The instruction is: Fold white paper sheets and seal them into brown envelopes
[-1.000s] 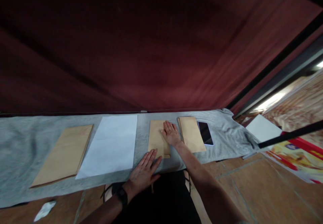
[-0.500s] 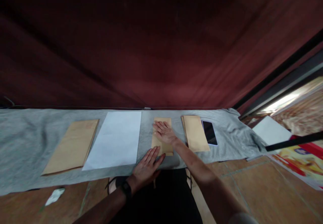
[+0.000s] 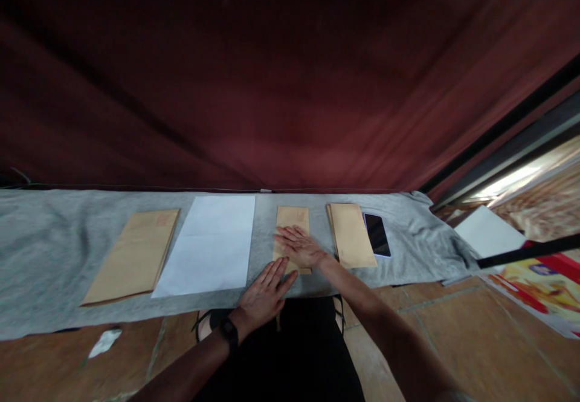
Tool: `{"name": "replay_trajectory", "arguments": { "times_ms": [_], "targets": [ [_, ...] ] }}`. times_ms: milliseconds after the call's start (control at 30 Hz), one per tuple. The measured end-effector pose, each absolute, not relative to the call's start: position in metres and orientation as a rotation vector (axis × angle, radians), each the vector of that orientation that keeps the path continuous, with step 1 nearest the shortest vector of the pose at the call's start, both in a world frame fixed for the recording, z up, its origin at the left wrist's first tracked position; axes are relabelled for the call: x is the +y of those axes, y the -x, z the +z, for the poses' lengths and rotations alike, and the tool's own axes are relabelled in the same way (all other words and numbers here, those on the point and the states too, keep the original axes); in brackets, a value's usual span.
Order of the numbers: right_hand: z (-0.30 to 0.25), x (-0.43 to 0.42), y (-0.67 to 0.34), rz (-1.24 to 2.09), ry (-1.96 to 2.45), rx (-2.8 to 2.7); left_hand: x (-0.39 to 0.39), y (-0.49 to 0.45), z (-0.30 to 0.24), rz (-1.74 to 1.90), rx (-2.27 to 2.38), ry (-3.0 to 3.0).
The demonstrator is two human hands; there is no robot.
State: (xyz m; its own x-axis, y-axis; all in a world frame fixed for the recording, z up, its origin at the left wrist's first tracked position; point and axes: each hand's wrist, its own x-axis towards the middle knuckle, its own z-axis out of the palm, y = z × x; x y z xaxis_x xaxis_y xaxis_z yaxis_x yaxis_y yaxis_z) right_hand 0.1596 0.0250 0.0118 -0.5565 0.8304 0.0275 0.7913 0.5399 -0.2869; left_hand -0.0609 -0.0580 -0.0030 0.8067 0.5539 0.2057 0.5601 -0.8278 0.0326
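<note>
Under my right hand [image 3: 299, 247], the narrow brown envelope [image 3: 290, 216] lay lengthwise away from me. Both hands were flat, fingers extended, gripping nothing; my left hand [image 3: 263, 298] overlapped its near-left corner.

Grey cloth [image 3: 40, 257], large envelopes [image 3: 133, 257], white paper [image 3: 211, 242], middle envelope [image 3: 290, 216], small envelopes [image 3: 355, 236], phone [image 3: 377, 235]

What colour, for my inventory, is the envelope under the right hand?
The envelope is light brown, seen best in the head view.
</note>
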Motion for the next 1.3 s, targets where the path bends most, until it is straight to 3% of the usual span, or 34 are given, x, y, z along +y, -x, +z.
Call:
{"name": "replay_trajectory", "arguments": {
  "times_ms": [167,333,667,933,1300],
  "targets": [
    [0.002,0.052,-0.181,0.094,1.703,-2.362,-0.057,0.06,0.002,-0.26,-0.934,2.977],
    [0.002,0.06,-0.184,0.04,1.797,-2.266,-0.058,0.06,0.004,-0.235,-0.942,3.004],
    [0.013,0.008,-0.172,0.369,1.43,-2.599,-0.058,0.06,0.006,-0.263,-0.927,3.041],
    [0.022,-0.043,-0.174,0.532,1.398,-2.551,-0.059,0.059,0.004,-0.273,-0.948,3.083],
    [-0.001,-0.128,-0.142,0.148,1.554,-2.324,-0.061,0.059,0.003,-0.258,-0.964,3.127]
  ]
}}
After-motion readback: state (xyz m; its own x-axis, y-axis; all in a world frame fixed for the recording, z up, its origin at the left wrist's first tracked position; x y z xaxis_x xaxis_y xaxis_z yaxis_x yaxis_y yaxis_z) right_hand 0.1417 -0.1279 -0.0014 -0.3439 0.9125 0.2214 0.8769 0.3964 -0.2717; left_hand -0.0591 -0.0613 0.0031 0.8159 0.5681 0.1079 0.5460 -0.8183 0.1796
